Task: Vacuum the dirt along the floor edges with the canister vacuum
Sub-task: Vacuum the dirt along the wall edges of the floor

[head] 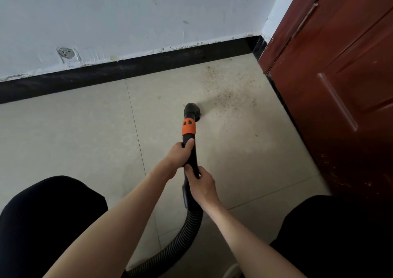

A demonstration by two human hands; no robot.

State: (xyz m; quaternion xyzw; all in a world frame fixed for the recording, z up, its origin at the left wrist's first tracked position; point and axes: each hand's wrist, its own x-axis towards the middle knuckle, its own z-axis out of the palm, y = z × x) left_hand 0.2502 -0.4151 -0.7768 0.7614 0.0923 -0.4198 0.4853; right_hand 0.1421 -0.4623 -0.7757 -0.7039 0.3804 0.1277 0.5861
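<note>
Head view: a person crouches over a tiled floor [85, 128] and works a vacuum wand [190, 150] toward a corner, both hands stacked on the black tube, apparently for steady aim. The left hand [179, 155] grips the wand farther along, just short of its orange collar [188, 126], thumb laid on top and fingers [182, 144] wrapped around the tube. The right hand [202, 184] grips nearer the body, where the tube meets the ribbed hose [185, 235], its fingers also closed around the tube. The hose trails back between the knees, out of the way of the stroke. The nozzle [192, 110] sits low at the floor, beyond both hands, at the left fringe of the dirt [225, 88]. The reddish specks spread right and far from it, toward the black baseboard [127, 71] and the red door [340, 86]. Judging by that patch, most of the corner is not yet cleaned. The canister itself is out of view.
</note>
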